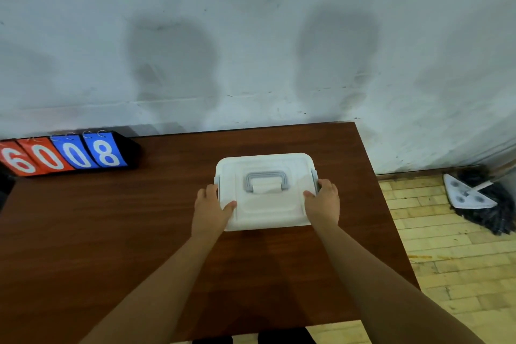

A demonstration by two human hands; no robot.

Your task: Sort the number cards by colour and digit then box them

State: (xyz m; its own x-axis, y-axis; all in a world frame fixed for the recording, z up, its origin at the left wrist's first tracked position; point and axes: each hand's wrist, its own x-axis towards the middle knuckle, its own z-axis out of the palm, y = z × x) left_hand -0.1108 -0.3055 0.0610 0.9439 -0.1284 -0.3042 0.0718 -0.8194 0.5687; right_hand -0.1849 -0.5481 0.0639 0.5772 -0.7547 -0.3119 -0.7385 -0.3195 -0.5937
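The dark wooden surface point(111, 232) abuts a stained grey wall point(251, 36). The left hand point(213, 209) and right hand point(324, 204) grip the white box point(265, 209) by its sides; a mop point(474, 198) lies on the floor point(446, 260).

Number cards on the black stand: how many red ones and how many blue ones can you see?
Red number cards, showing a 6 and a 0: 2
Blue number cards, showing a 0 and an 8: 2
Total: 4
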